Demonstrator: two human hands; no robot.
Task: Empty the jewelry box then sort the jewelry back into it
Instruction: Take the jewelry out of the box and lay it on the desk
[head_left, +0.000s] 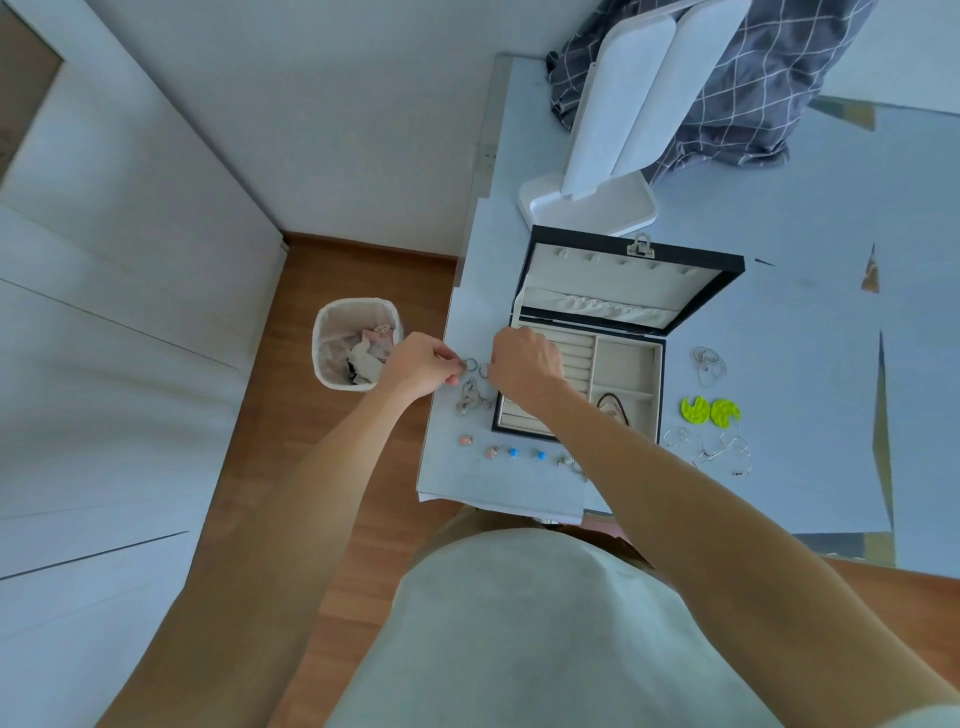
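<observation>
Head view: jewelry box (597, 374) lies open near the counter's (779, 322) left edge. Left hand (421, 364) and right hand (524, 364) each pinch a small ring (470, 365) beside it. Pair them, then seat them in the ring rolls.

We're in a home bedroom here: white wardrobe doors (104, 291) line the left above warm wood flooring (332, 291). A checked grey duvet (727, 88) is bunched beyond the dressing table (805, 322), lined wastebasket (358, 340) alongside
</observation>
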